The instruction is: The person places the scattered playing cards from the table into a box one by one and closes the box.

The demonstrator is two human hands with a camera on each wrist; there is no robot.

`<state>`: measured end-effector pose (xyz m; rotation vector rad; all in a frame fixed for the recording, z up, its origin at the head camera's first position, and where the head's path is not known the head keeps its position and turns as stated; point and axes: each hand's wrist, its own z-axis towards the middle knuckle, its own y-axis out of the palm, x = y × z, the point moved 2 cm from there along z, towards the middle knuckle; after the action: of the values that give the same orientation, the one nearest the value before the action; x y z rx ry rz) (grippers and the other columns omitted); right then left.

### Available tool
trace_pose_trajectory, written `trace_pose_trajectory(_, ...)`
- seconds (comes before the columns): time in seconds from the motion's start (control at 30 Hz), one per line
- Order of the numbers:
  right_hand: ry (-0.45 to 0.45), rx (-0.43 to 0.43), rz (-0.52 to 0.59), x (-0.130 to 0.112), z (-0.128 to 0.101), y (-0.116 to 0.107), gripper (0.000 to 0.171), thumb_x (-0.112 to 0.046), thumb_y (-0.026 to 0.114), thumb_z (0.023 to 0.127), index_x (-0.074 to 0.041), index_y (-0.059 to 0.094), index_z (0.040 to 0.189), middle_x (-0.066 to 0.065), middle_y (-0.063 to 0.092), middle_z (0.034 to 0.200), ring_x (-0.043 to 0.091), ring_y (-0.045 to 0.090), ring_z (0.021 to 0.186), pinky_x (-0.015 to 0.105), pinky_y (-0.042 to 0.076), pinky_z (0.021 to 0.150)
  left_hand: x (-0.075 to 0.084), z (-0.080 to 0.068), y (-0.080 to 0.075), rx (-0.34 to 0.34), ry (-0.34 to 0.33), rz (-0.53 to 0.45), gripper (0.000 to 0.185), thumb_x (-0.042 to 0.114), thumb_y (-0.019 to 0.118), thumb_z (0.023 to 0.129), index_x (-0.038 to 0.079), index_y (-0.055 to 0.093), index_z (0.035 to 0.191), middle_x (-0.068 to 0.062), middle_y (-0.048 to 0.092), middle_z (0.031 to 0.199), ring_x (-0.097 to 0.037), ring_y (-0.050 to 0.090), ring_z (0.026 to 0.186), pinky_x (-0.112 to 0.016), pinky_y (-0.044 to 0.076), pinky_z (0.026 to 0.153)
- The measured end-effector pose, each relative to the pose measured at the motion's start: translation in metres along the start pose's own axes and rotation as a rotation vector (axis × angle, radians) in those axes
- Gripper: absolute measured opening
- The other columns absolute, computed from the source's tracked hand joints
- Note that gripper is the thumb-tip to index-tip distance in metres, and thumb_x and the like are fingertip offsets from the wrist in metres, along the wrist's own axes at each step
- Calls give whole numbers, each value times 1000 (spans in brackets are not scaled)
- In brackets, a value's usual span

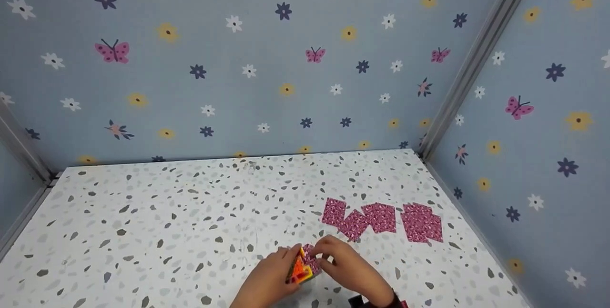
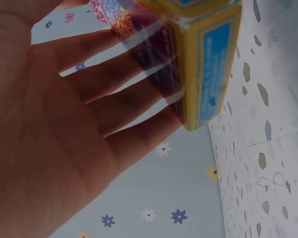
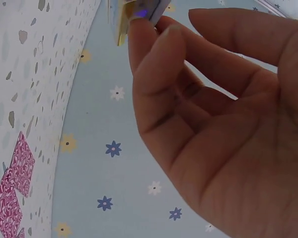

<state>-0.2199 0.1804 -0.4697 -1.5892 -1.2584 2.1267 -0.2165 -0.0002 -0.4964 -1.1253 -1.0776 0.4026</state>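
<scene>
1. Left hand (image 1: 267,277) is holding a small yellow-and-orange cardboard box w/ blue side label (image 1: 300,270), low over the white speckled terrazzo-pattern table (image 1: 167,222) near its front edge. In the left wrist view the fingers (image 2: 114,89) are lying fairly straight along the box's side (image 2: 208,64), w/ clear plastic film (image 2: 149,44) between skin and card; grip is wrapped on the box, thumb side hidden.
2. Right hand (image 1: 345,265) is meeting the box from the other side. In the right wrist view, thumb and forefinger tips (image 3: 144,34) are closing together on a thin shiny sheet (image 3: 139,7) at the box's edge; the remaining fingers are curling loosely, holding nothing.
3. Pink patterned paper squares (image 1: 381,220), several, are lying flat on the table just beyond the right hand, toward the right wall; some are overlapping, one pair sitting slightly apart. The same squares are showing at lower left in the right wrist view (image 3: 12,188).
4. Judged step: a sheet is being drawn out of the box, w/ the left hand steadying it.
5. Next move, as judged, is calling for a light two-finger pull along the sheet's plane while the left hand is bracing the box, so only one sheet is coming free, then a flat placement beside the laid-out squares.
6. Blue flower-and-butterfly wall panels (image 1: 286,60) are enclosing the table on three sides.
</scene>
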Motion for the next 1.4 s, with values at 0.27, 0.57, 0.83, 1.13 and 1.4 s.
trace_pose_trajectory(0.27, -26, -26, 38, -2, -2, 2, 17, -11, 55, 92, -9, 67, 103, 5, 65, 101, 3, 55, 77, 18, 49, 69, 0, 0, 1, -12, 10, -12, 73, 28, 76, 74, 5, 45, 136, -15, 59, 118, -29, 59, 98, -43, 51, 83)
trace_pose_trajectory(0.57, -12, 22, 52, 2, -7, -10, 21, -16, 54, 94, -6, 64, 110, 10, 65, 103, 5, 57, 72, 18, 49, 65, 0, 1, 1, -17, -15, -34, 72, 29, 76, 75, 5, 45, 136, -14, 58, 118, -26, 59, 97, -41, 50, 82)
trace_pose_trajectory(0.83, 72, 73, 6, 28, -8, -25, 19, -17, 54, 94, -6, 63, 107, 11, 65, 101, 15, 62, 79, 22, 51, 67, 0, -2, 1, -7, -19, -45, 75, 29, 75, 74, 3, 44, 137, -16, 57, 123, -32, 58, 105, -46, 48, 91)
trace_pose_trajectory(1.13, 153, 170, -115, 75, 5, -34, 13, -8, 59, 89, -6, 66, 100, 7, 65, 96, 20, 59, 86, 29, 49, 74, -1, -3, -4, 16, -2, -56, 74, 30, 74, 75, 4, 43, 137, -13, 58, 120, -27, 59, 101, -41, 49, 88)
trace_pose_trajectory(1.4, 222, 178, -120, 102, 42, -33, 31, 0, 60, 84, 7, 58, 114, 22, 58, 109, 33, 56, 97, 49, 48, 85, -3, -4, -4, 11, -14, -64, 73, 30, 74, 76, 4, 43, 137, -12, 59, 119, -27, 59, 100, -42, 49, 87)
